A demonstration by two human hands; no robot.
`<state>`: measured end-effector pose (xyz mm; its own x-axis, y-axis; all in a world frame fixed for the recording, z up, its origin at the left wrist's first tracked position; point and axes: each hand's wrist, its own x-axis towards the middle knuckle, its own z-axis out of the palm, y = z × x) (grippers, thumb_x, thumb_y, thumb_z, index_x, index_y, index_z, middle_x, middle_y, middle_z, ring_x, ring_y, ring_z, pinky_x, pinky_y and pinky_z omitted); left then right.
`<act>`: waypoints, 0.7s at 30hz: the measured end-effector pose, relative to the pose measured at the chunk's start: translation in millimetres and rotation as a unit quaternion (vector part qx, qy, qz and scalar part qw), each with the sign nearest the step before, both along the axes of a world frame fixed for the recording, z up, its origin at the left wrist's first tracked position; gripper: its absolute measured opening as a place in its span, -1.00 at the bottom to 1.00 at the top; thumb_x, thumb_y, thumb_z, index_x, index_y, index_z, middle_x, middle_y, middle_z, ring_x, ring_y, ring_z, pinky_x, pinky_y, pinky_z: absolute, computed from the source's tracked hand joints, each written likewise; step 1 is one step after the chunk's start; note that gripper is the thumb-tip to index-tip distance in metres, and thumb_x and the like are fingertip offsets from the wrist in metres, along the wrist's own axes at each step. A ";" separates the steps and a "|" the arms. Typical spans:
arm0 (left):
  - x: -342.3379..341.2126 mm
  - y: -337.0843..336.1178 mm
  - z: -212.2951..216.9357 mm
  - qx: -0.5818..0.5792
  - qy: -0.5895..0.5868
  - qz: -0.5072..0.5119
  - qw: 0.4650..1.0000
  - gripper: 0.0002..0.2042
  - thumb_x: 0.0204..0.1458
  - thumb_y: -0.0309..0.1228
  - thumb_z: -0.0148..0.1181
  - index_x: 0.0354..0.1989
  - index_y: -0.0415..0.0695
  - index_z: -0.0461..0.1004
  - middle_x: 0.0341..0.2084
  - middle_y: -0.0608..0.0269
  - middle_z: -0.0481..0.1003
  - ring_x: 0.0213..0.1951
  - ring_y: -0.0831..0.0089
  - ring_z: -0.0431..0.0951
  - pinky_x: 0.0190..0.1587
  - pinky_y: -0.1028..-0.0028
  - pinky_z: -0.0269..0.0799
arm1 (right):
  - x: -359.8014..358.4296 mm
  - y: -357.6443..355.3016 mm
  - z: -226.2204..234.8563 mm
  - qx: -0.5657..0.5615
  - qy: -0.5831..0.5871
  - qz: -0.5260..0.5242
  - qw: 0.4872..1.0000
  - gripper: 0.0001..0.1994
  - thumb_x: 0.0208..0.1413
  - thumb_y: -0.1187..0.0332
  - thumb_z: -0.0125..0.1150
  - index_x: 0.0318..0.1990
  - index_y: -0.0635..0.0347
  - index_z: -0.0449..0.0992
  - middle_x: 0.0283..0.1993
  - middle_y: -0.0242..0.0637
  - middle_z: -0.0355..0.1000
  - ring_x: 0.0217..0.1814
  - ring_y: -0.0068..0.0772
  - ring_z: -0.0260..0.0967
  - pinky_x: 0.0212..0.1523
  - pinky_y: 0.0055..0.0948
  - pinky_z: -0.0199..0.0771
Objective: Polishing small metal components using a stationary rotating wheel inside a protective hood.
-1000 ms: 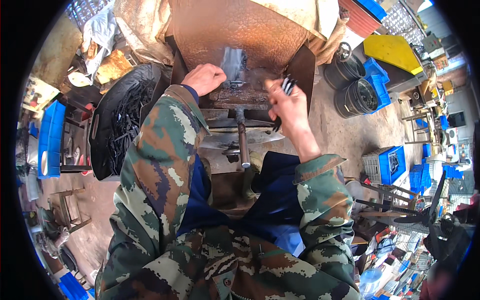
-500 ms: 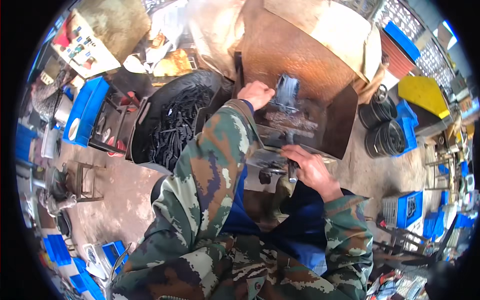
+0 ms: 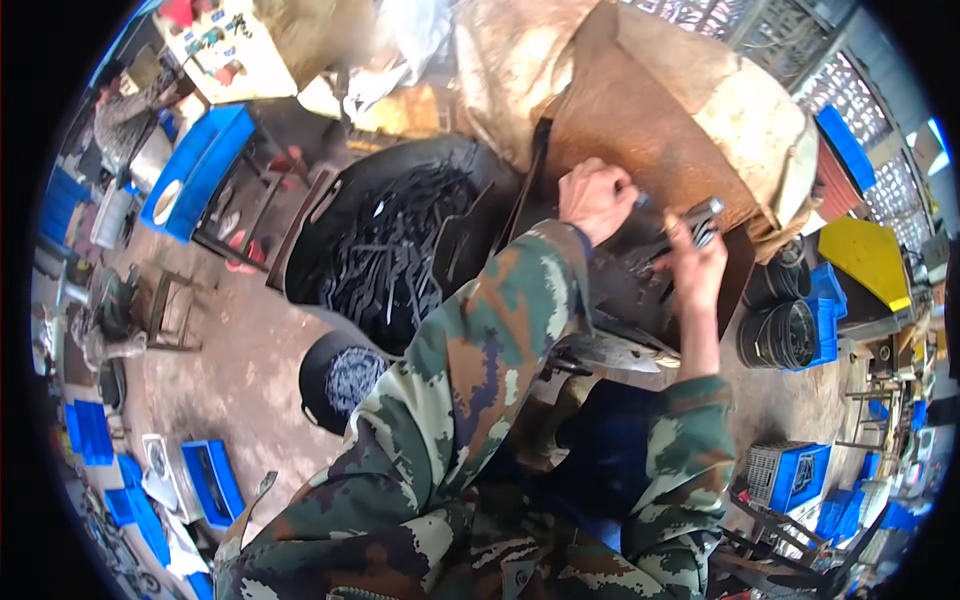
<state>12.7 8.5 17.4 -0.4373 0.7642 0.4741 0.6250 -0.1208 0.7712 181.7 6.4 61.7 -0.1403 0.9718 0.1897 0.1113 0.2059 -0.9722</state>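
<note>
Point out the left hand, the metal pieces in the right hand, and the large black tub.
Left hand [image 3: 592,204]: head view, on its back.
Metal pieces [image 3: 707,212]: head view, protruding upper end.
Large black tub [image 3: 308,264]: head view, inner left wall.

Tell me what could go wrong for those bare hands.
The right hand is bare, so the metal pieces it holds could cut it. They jut out of its grip, so one might slip and hit the left hand close by. The dark strips in the tub lie jumbled; reaching in bare-handed might scratch.
</note>
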 end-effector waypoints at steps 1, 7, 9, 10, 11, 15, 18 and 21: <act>0.6 -2.7 3.9 0.006 0.007 0.002 1.000 -0.82 -0.03 -0.24 0.21 -0.35 -0.03 0.64 -0.30 0.05 0.55 -0.15 0.04 0.54 -0.06 0.11 0.43 | -6.7 9.3 6.9 -0.003 -0.013 -0.025 1.000 -0.72 0.11 0.28 0.36 -0.10 0.23 0.52 -0.23 -0.33 0.50 -0.46 -0.56 0.40 -0.67 -0.58 0.42; 3.7 0.7 12.8 -0.012 -0.018 0.006 1.000 -0.84 -0.09 -0.25 0.23 -0.42 -0.02 0.64 -0.34 0.06 0.54 -0.15 0.07 0.52 -0.06 0.15 0.42 | -20.3 82.5 -2.3 -0.003 -0.030 -0.046 0.998 -0.71 0.12 0.26 0.34 -0.09 0.24 0.53 -0.44 -0.41 0.39 -0.66 -0.59 0.27 -0.68 -0.55 0.37; 3.8 4.9 10.0 -0.004 -0.032 0.014 0.999 -0.83 -0.11 -0.24 0.24 -0.44 -0.03 0.64 -0.33 0.07 0.54 -0.13 0.07 0.51 -0.04 0.15 0.41 | -22.0 99.0 -8.5 -0.022 -0.031 -0.060 0.997 -0.73 0.13 0.26 0.34 -0.10 0.23 0.54 -0.48 -0.45 0.35 -0.66 -0.62 0.24 -0.68 -0.57 0.37; 3.3 5.1 6.5 -0.002 -0.032 0.015 0.999 -0.83 -0.11 -0.24 0.24 -0.44 -0.03 0.64 -0.33 0.06 0.54 -0.13 0.07 0.51 -0.04 0.14 0.41 | -26.6 99.5 -11.8 -0.024 -0.018 -0.063 0.998 -0.74 0.13 0.27 0.34 -0.11 0.22 0.54 -0.50 -0.46 0.33 -0.66 -0.63 0.23 -0.68 -0.58 0.37; 2.9 5.6 3.6 0.002 -0.032 0.016 0.999 -0.83 -0.12 -0.24 0.24 -0.44 -0.03 0.64 -0.33 0.06 0.54 -0.13 0.06 0.51 -0.04 0.13 0.40 | -29.5 99.0 -13.6 -0.026 -0.004 -0.067 0.997 -0.75 0.13 0.28 0.34 -0.11 0.22 0.54 -0.51 -0.47 0.31 -0.66 -0.64 0.22 -0.68 -0.58 0.37; 3.4 4.0 7.4 -0.007 -0.058 0.011 0.998 -0.83 -0.11 -0.24 0.26 -0.44 -0.05 0.64 -0.30 0.02 0.52 -0.11 0.04 0.50 -0.04 0.14 0.41 | -26.5 106.6 -17.3 -0.015 -0.022 -0.041 0.999 -0.70 0.11 0.24 0.38 -0.13 0.25 0.53 -0.60 -0.46 0.28 -0.69 -0.62 0.22 -0.68 -0.56 0.37; 2.1 -3.8 22.5 0.030 -0.116 -0.011 0.993 -0.82 -0.09 -0.26 0.25 -0.43 -0.08 0.64 -0.31 0.01 0.51 -0.11 0.06 0.51 -0.01 0.20 0.41 | -24.7 113.0 -21.6 0.008 -0.086 -0.071 0.994 -0.67 0.12 0.20 0.37 -0.11 0.26 0.53 -0.57 -0.42 0.34 -0.69 -0.60 0.25 -0.66 -0.55 0.35; -14.6 -16.0 41.6 0.027 -0.178 -0.067 0.981 -0.82 -0.08 -0.29 0.24 -0.39 -0.11 0.63 -0.30 -0.01 0.51 -0.12 0.08 0.52 0.00 0.24 0.43 | -19.3 117.2 -23.1 0.026 -0.096 -0.046 0.994 -0.64 0.14 0.18 0.35 -0.07 0.27 0.52 -0.54 -0.38 0.38 -0.68 -0.58 0.28 -0.64 -0.55 0.34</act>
